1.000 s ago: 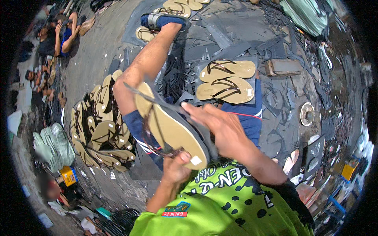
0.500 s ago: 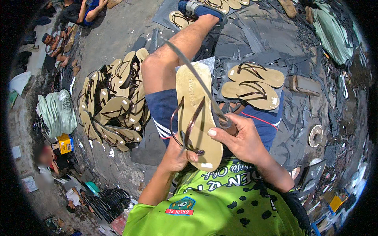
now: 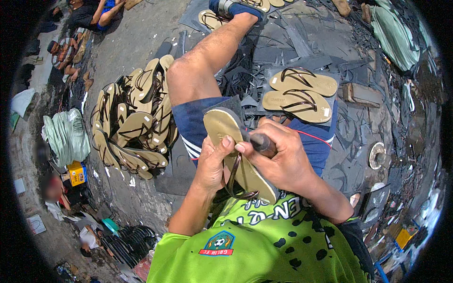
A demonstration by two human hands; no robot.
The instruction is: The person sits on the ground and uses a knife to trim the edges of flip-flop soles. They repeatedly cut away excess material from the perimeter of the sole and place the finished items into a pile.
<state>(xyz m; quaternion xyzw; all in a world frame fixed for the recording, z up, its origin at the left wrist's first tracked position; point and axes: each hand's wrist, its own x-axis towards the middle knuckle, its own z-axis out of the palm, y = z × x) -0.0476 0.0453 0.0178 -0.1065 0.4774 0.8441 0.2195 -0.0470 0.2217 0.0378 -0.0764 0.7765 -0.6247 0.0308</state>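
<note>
My left hand (image 3: 211,162) grips a tan flip-flop (image 3: 219,126) with shiny dark brown straps, its thumb pressed on the footbed. The flip-flop is tilted, heel end toward my shirt. Dark sheet rubber (image 3: 231,104) sticks out past its toe end. My right hand (image 3: 283,153) is closed around the dark, rounded handle (image 3: 263,144) of what looks like a knife, held against the sole's right edge. The blade is mostly out of sight. The right thumb tip touches the footbed beside the left thumb.
Several finished-looking flip-flops (image 3: 135,123) lie heaped on the left. Two more flip-flops (image 3: 302,86) rest on a dark sheet at the right, near a block (image 3: 362,95). Black rubber offcuts (image 3: 349,137) litter the ground. A pale green sack (image 3: 68,137) stands far left; people sit beyond.
The flip-flop has tilted and its toe end has come nearer to me. My left hand has moved up to the strap junction. The long grey strip or blade seen above the right hand no longer shows.
</note>
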